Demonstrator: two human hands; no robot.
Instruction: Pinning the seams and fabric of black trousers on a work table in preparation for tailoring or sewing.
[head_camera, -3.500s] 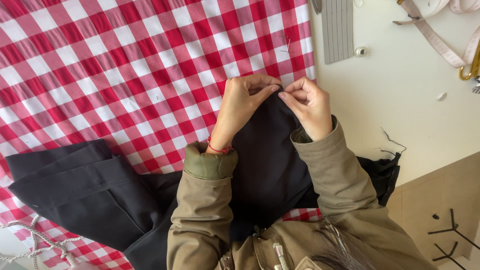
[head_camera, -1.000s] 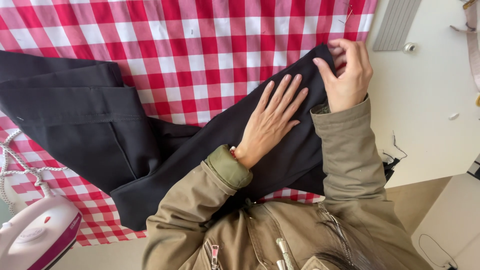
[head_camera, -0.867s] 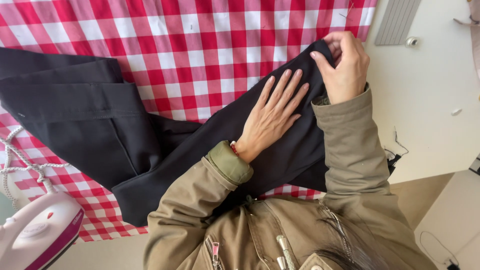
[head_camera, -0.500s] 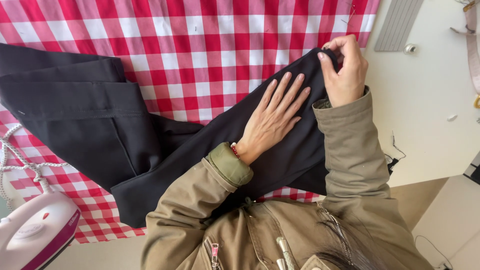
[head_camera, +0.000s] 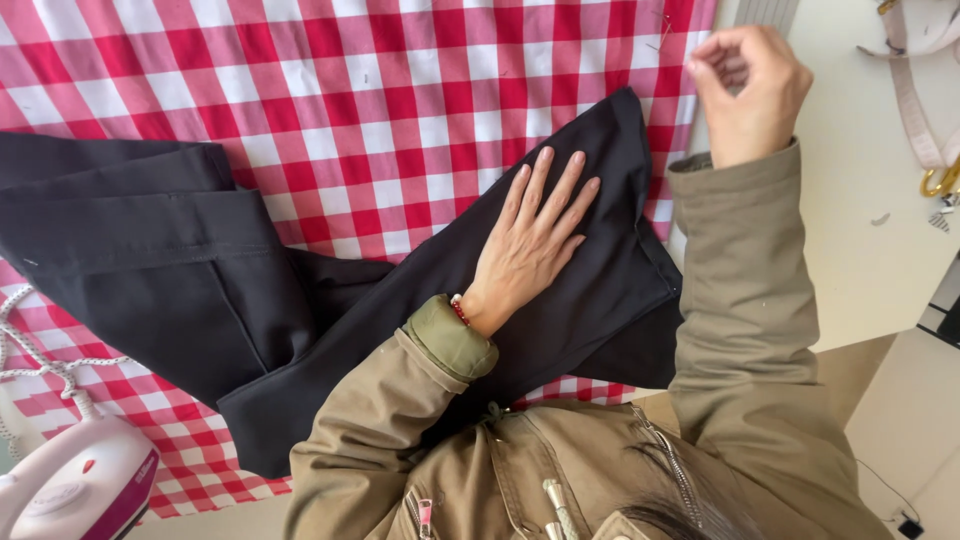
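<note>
Head view shows the right hand (head_camera: 748, 92) now lifted off the black trousers (head_camera: 420, 300), its grip pinched on nothing visible, while the left hand (head_camera: 530, 245), fingers spread, presses the cloth flat.

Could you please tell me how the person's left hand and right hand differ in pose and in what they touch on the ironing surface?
The left hand lies flat with fingers spread, pressing on the black garment; the right hand is raised off the garment, above its far corner. The left hand is open, palm down; the right hand is loosely curled, fingertips pinched together, with nothing visible in them. Both wear olive jacket sleeves.
</note>
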